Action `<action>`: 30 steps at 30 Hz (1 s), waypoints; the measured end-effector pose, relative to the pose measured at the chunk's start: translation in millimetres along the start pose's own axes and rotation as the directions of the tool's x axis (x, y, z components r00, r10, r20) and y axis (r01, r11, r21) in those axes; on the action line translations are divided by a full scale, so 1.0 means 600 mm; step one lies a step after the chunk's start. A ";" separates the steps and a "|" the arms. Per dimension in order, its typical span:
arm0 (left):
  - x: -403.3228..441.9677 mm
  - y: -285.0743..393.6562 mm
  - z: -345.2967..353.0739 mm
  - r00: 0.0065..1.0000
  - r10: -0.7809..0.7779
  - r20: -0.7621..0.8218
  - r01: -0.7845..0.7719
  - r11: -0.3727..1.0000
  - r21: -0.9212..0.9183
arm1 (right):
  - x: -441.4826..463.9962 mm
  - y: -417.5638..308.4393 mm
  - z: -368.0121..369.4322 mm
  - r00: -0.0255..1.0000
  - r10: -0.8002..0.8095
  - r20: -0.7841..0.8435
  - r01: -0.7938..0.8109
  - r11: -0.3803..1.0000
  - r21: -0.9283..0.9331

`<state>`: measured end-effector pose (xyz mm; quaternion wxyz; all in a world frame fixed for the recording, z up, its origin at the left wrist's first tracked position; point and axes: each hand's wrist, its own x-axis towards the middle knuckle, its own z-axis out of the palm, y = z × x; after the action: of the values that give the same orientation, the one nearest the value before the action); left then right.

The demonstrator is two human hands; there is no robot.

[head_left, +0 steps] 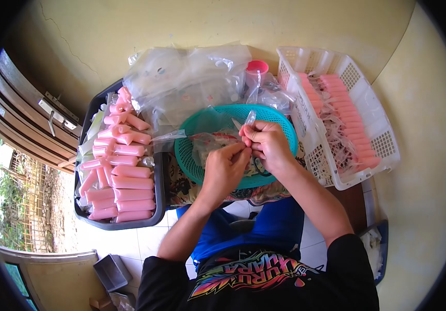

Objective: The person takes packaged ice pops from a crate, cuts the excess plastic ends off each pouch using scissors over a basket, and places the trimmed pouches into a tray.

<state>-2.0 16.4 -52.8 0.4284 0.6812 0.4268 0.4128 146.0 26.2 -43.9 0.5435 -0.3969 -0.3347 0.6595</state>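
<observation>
Over a teal plastic basket (285, 122), my two hands meet with their fingertips together. My right hand (269, 142) is closed around scissors; a blade (236, 124) points out past the fingers and a dark handle loop (260, 168) shows below the palm. A clear plastic end (250, 118) sticks up from the fingers of this hand. My left hand (226, 163) is closed in a pinch against the right fingertips, and what it pinches is hidden. Crumpled clear plastic scraps (207, 147) lie inside the basket, beneath the hands.
At left, a black tray (158, 202) holds several pink-filled plastic tubes (132, 182). A white crate (388, 150) at right has rows of pink tubes (355, 124). Clear plastic bags (192, 67) and a pink cup (257, 66) sit behind the basket. A grey bin (112, 272) stands on the floor.
</observation>
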 end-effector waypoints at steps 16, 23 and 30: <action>0.004 -0.024 -0.027 0.971 -0.208 0.122 0.235 0.923 -0.305 | 0.027 0.038 -0.015 0.983 -0.001 0.186 -0.007 0.999 0.046; 0.005 -0.021 -0.031 0.961 -0.217 0.169 0.265 0.896 -0.357 | 0.021 0.064 -0.024 0.946 0.074 0.316 -0.159 0.954 0.253; 0.005 -0.018 -0.032 0.922 -0.318 0.223 0.387 0.795 -0.468 | 0.014 0.074 -0.013 0.989 0.041 0.141 -0.074 0.967 0.244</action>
<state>-21.3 26.7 -56.5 0.6877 0.4800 0.3941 0.3760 131.8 26.4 -87.8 0.5459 -0.2897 -0.2735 0.7371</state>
